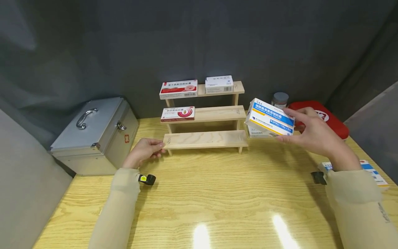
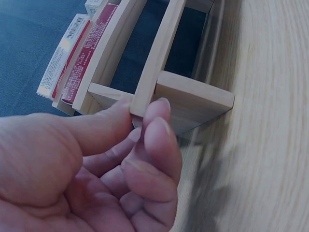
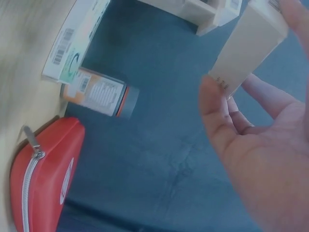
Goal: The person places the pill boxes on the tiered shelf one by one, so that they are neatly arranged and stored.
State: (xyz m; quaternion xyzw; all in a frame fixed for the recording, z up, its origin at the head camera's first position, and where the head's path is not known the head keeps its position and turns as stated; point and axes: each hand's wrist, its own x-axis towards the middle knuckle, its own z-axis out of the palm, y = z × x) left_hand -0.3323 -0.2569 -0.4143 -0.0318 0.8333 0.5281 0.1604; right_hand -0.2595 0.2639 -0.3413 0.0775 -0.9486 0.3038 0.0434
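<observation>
My right hand [image 1: 314, 133] grips a white, blue and orange medicine box [image 1: 270, 117] by its right end, tilted in the air to the right of a three-step wooden rack [image 1: 205, 139]. In the right wrist view the same box [image 3: 248, 48] shows a plain end between thumb and fingers. My left hand [image 1: 146, 151] pinches the left end of the rack's lowest step; the left wrist view shows thumb and fingertips [image 2: 161, 137] at that board end. A red-and-white box [image 1: 178, 89] and a white box [image 1: 219, 84] sit on the top step. On the middle step lies a box with pink rings [image 1: 178, 114].
A silver metal case [image 1: 93, 135] stands at the left. Behind the held box are a grey-lidded bottle [image 3: 99, 92] and a white-and-green box [image 3: 72, 43]. A red zippered pouch [image 1: 334, 121] lies at the right, and another blue-and-white box [image 1: 374, 174] lies by my right sleeve.
</observation>
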